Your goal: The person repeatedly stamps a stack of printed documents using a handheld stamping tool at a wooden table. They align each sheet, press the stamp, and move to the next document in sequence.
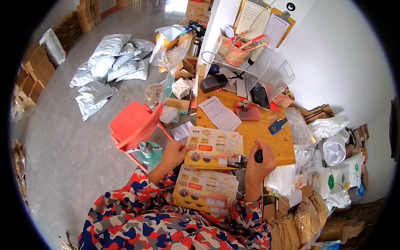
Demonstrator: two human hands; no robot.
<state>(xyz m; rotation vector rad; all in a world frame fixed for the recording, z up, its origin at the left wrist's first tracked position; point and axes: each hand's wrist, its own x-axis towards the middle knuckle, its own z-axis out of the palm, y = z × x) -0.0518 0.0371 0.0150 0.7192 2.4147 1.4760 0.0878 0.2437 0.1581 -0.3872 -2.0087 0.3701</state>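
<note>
A stack of yellow and white printed packaging bags (214, 139) lies on the near end of the wooden table. My left hand (173, 154) pinches the stack's left edge, its fingers closed there. In my right hand (260, 162) is a metal hand stamp (238, 161) with a black knob, its metal frame over the lower right corner of the top bag. Whether the stamp presses on the bag cannot be told. A second stack of the same bags (204, 187) rests on my lap, just below the table edge.
On the wooden table (260, 133) lie a written sheet (219, 113), a red ink pad (246, 111), and a blue tool (278, 125). A wire rack (266, 66) stands behind. A red plastic stool (131, 125) and green spray bottle (150, 155) are left; silver sacks (108, 60) lie beyond.
</note>
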